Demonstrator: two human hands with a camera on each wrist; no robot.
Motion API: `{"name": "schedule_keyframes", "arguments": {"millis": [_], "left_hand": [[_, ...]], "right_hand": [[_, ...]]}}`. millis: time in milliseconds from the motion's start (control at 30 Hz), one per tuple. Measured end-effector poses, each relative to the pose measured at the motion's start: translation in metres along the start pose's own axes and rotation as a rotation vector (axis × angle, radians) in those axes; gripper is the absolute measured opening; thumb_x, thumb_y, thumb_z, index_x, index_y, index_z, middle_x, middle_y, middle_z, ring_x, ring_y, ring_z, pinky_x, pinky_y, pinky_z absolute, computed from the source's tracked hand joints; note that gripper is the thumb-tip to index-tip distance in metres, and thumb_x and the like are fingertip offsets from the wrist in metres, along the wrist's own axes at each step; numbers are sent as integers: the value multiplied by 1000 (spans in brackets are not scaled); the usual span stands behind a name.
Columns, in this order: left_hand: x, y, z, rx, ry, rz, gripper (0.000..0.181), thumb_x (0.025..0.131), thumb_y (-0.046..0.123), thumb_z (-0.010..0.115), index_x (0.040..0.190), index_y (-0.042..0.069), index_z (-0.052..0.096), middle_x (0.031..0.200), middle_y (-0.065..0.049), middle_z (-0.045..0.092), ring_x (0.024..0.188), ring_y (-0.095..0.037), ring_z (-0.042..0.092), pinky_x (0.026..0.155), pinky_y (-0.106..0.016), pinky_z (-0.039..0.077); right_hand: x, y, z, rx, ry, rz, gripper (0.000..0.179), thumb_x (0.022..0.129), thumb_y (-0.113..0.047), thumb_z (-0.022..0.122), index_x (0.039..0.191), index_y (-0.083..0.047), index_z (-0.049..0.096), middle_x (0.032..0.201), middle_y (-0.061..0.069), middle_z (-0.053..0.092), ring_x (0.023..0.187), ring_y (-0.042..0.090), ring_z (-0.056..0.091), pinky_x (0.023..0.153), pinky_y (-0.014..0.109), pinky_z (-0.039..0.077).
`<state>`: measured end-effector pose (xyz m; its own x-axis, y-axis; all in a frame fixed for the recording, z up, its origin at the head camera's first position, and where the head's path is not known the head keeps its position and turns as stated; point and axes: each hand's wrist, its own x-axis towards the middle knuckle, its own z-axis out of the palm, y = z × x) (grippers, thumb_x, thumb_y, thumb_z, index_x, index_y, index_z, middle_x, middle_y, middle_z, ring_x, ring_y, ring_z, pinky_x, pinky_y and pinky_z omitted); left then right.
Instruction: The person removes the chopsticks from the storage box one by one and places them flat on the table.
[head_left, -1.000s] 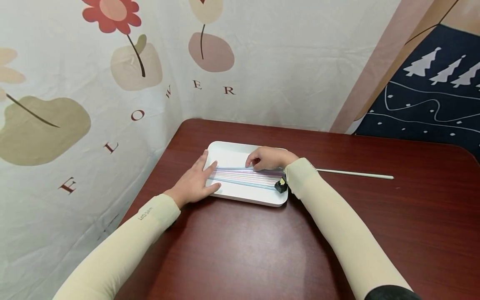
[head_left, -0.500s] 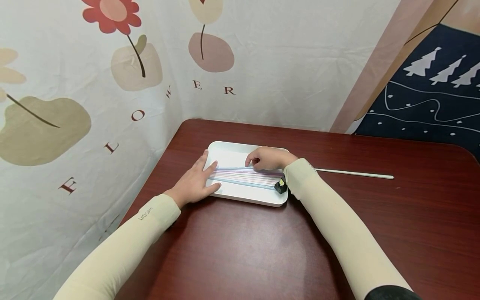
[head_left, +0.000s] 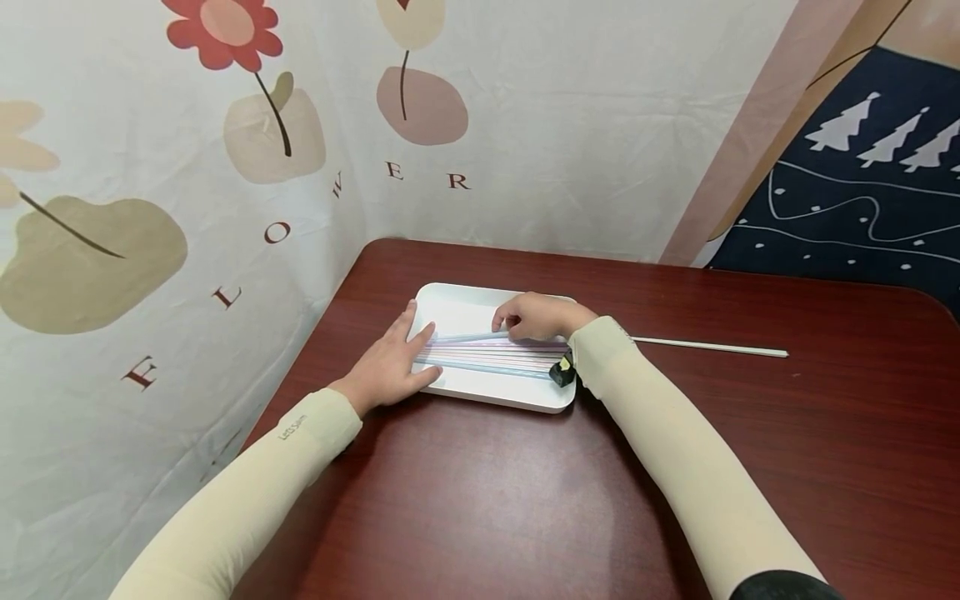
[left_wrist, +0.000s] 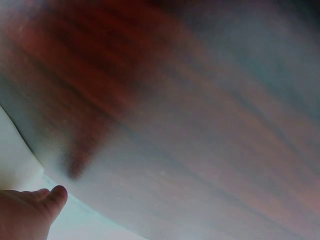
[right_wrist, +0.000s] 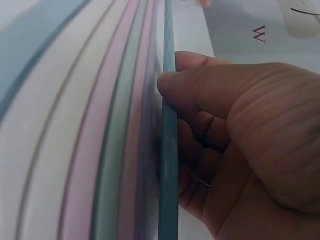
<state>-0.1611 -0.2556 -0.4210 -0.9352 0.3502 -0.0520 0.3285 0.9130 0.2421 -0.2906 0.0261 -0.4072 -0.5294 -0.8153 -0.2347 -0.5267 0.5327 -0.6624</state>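
Observation:
A white tray [head_left: 457,310] on the dark red table holds a row of several pastel straws [head_left: 487,358] lying side by side. My right hand [head_left: 536,317] pinches a blue straw [right_wrist: 169,150] at the far edge of the row, its left end lifted slightly off the others. The thumb presses the straw against curled fingers [right_wrist: 200,165] in the right wrist view. My left hand [head_left: 393,362] lies flat with straight fingers on the tray's left end, touching the straw tips. Only the left thumb [left_wrist: 47,200] and blurred table show in the left wrist view.
A single white straw [head_left: 708,347] lies on the table [head_left: 487,500] to the right of the tray. A small black and yellow object [head_left: 561,372] sits at my right wrist. Printed fabric walls close in at the left and back.
The blue straw's left end has risen a little above the row in my right hand's pinch. Both hands otherwise stay in place.

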Motion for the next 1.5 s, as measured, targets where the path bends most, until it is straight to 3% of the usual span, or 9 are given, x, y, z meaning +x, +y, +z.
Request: {"name": "schedule_keyframes", "arguments": {"millis": [200,400,800,1200,1500], "left_hand": [[0,0,-1,-2,-1,2,79,95,54,50,154,5,33,164,-22,-4,150,-36,10,115,-49,25],[0,0,-1,-5,-1,-1,79,95,54,50,154,5,34,164,-22,-3,150,-36,10,115,-49,26],[0,0,0,-7,6,9,79,96,55,49,155,5,33,164,-22,-4,150,-36,11,115,-50,25],[-1,0,0,-12,3,-1,79,96,55,50,155,5,33,164,-22,-3,150,-36,10,115,-50,26],[-1,-1,0,-13,12,13,80,95,54,51,154,3,33,163,-23,-3,150,-37,10,115,-51,26]], "right_hand": [[-6,-1,-6,28,28,-9,32,89,-1,53,111,-17,70,73,-1,46,64,12,41,67,30,38],[-11,-5,-14,17,19,-66,28,93,-1,53,114,-13,69,79,1,48,70,14,42,70,31,39],[-32,-8,-26,-62,-5,-24,32,97,-4,51,121,-15,69,89,3,53,81,15,47,74,32,40],[-62,-3,-37,-26,67,11,27,99,-7,53,118,-16,69,92,4,54,86,18,49,75,35,42],[-91,4,-42,-30,149,31,27,99,-6,51,117,-17,68,90,4,55,74,19,47,68,35,42]]}}
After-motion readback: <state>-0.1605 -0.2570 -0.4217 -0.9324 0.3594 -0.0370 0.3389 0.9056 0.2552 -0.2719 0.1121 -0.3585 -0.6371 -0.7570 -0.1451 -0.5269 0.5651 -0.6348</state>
